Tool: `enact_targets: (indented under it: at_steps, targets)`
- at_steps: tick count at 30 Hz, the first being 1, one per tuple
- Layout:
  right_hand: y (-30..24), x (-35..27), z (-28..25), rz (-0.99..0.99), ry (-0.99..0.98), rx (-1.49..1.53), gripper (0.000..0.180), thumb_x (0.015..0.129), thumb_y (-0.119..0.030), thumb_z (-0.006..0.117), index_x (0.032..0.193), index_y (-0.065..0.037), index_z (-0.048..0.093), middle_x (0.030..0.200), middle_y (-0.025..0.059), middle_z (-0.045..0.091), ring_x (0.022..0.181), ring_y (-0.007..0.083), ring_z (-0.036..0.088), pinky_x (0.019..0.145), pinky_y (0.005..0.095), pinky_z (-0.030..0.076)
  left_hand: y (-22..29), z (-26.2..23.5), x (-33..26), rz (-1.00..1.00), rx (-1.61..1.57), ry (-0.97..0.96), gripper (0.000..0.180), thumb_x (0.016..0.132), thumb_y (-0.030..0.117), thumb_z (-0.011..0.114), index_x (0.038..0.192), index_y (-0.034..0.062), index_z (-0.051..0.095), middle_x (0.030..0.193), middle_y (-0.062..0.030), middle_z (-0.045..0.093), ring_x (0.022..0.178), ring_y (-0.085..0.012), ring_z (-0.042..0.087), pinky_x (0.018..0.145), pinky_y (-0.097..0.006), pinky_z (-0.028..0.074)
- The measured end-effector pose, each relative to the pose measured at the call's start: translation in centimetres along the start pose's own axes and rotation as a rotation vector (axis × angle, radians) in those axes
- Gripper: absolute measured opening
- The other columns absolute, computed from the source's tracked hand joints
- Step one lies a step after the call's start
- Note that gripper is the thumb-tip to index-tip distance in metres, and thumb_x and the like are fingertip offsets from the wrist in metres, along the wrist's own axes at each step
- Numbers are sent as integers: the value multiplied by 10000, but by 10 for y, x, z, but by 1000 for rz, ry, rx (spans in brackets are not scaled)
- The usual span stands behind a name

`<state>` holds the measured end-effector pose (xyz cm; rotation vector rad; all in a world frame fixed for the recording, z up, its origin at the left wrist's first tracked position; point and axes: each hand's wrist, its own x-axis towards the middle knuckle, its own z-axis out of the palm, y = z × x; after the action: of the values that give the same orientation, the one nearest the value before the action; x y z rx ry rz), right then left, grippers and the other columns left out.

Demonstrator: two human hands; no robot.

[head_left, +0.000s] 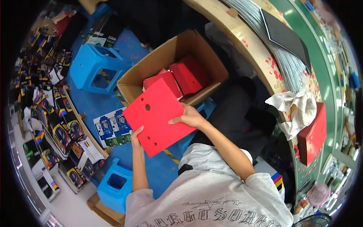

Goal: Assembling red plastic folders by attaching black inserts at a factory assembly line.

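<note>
A flat red sheet [159,121] with several round holes near two of its edges is held up in front of me, tilted. My left hand [137,139] grips its lower left edge, the thumb lying on the face. On the right edge my right hand [189,116] pinches it, thumb on top and the other fingers mostly hidden beneath. Whether it is one sheet or a thin stack, I cannot tell. Just beyond stands an open cardboard box [207,55] with stacks of red sheets [190,75] inside; the held sheet partly covers its near side.
Blue stools [85,66] [116,181] stand on the left. Printed sheets [109,128] lie on the blue floor beside piles of printed packaging [62,136]. The worktable [257,56] at right bears a dark panel [285,36], a white cloth [295,109], a red stack [314,134] and red scraps.
</note>
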<state>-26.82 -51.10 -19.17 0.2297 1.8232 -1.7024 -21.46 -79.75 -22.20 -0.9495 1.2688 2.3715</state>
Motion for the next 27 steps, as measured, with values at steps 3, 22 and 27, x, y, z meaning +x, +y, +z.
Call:
enact_targets:
  at_steps: [3, 22, 27]
  targets:
    - [10, 15, -3, 59, 16, 33, 915, 647, -312, 883, 1393, 56, 501, 1318, 206, 617, 1253, 304, 579, 1076, 346, 428, 4, -1, 11, -59, 42, 65, 552, 827, 73, 696, 1337, -32, 513, 1196, -178, 653, 1053, -309, 678, 928, -411, 563]
    - [41, -2, -18, -203, 387, -19, 590, 925, -296, 692, 1398, -15, 478, 1236, 203, 626, 1010, 326, 673, 883, 413, 547, 66, 55, 161, 259, 611, 256, 542, 701, 65, 831, 1197, -1, 621, 1116, -127, 693, 984, -256, 685, 901, -361, 552]
    - [34, -37, -23, -183, 247, -80, 611, 917, -289, 707, 1413, -26, 465, 1299, 199, 578, 1017, 318, 673, 869, 416, 554, 34, 33, 197, 197, 701, 240, 570, 664, 52, 838, 1185, -3, 614, 1087, -135, 704, 931, -250, 688, 876, -354, 551]
